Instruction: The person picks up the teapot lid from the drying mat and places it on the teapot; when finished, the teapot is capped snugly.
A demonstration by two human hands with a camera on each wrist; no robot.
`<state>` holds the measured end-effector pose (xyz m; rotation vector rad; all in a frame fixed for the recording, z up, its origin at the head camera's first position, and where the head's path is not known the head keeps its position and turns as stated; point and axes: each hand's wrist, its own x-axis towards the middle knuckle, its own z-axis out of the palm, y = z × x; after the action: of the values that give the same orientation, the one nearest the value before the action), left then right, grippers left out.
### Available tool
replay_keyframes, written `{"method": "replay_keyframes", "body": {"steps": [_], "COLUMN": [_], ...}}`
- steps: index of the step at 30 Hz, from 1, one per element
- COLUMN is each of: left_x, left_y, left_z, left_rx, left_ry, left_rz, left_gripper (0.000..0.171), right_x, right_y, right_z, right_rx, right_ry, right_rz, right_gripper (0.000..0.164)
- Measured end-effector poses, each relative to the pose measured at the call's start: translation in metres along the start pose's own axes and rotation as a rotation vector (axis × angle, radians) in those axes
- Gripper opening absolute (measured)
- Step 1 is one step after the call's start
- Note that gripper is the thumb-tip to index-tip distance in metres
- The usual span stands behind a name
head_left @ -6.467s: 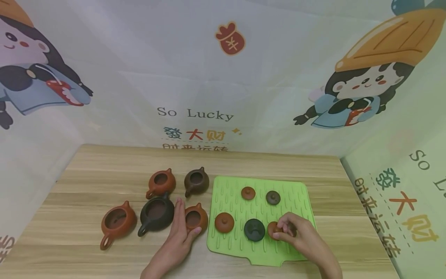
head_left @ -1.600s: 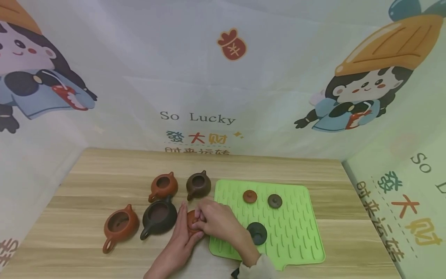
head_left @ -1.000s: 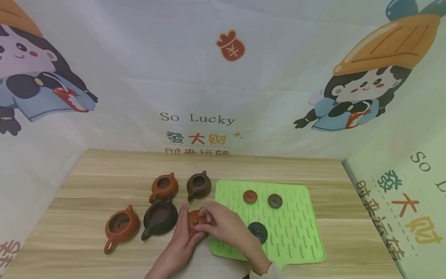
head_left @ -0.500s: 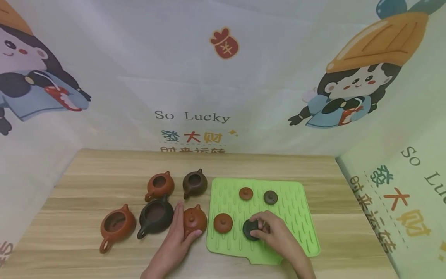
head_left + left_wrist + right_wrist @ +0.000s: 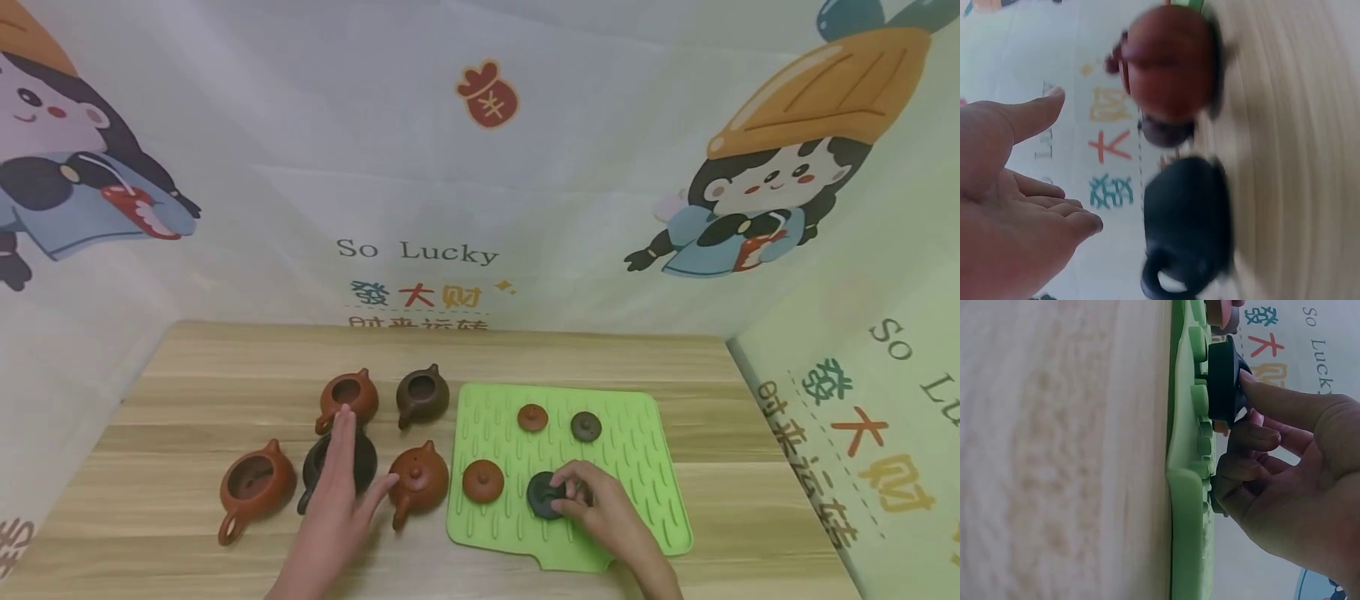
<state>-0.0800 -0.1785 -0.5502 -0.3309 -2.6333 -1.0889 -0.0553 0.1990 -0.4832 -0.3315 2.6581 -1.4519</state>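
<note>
My left hand (image 5: 337, 500) hovers with straight fingers over the black teapot (image 5: 363, 462), covering part of its opening. In the left wrist view, its palm and fingers (image 5: 1019, 219) hold nothing beside that lidless pot. Just right of the thumb stands a reddish-brown teapot (image 5: 423, 483) with its lid on. My right hand (image 5: 603, 504) pinches the black teapot lid (image 5: 540, 497) at the front of the green mat (image 5: 517, 533). Seen from the right wrist, thumb and forefinger grip the raised handle of the lid (image 5: 1219, 381), which sits close over the mat's ridges.
A large reddish-brown teapot (image 5: 277, 479), a small reddish-brown one (image 5: 366, 400) and a dark brown one (image 5: 435, 404) stand lidless on the wooden table (image 5: 150, 467). On the mat lie two reddish-brown lids (image 5: 483, 492) and a dark brown lid (image 5: 587, 427). A printed cloth hangs behind.
A reddish-brown lid moved from the mat onto the nearest small teapot. My left hand left that teapot and moved left over the black one; my right hand went back to the black lid.
</note>
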Motion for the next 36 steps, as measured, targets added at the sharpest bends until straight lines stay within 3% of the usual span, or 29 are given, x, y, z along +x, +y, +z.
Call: {"method": "replay_keyframes", "body": {"steps": [2,6,12,18,21,29,31,36], "left_x": [0.001,0.002,0.004,0.007,0.007,0.005,0.005,0.008], "left_y": [-0.012,-0.017,0.004,0.027,0.028,0.017,0.014,0.013], "left_z": [-0.005,-0.017,-0.036,-0.056,-0.059,-0.055,-0.053,-0.054], "left_rx": [0.023,0.023,-0.007,0.023,0.038,0.054,0.037,-0.026], "left_ry": [0.020,0.024,-0.043,-0.128,-0.139,-0.119,-0.125,-0.194], "left_rz": [-0.011,-0.071,-0.161,-0.260,-0.275,-0.219,-0.229,-0.331], "left_gripper": [0.112,0.119,0.119,0.110,0.106,0.096,0.098,0.107], "right_x": [0.000,0.001,0.001,0.001,0.001,0.001,0.001,0.001], "right_y": [0.000,0.001,0.003,0.002,0.002,0.002,0.002,0.001], "right_z": [-0.001,-0.002,-0.002,-0.001,-0.002,-0.003,-0.003,-0.004], "right_rx": [-0.003,-0.005,-0.011,-0.002,-0.007,-0.009,-0.006,-0.002], "right_ry": [0.008,0.013,0.026,0.038,0.048,0.046,0.039,0.035], "right_rz": [-0.004,-0.020,-0.020,-0.004,0.006,0.017,0.026,0.035], "right_gripper": [0.019,0.015,0.014,0.013,0.014,0.014,0.014,0.013]}}
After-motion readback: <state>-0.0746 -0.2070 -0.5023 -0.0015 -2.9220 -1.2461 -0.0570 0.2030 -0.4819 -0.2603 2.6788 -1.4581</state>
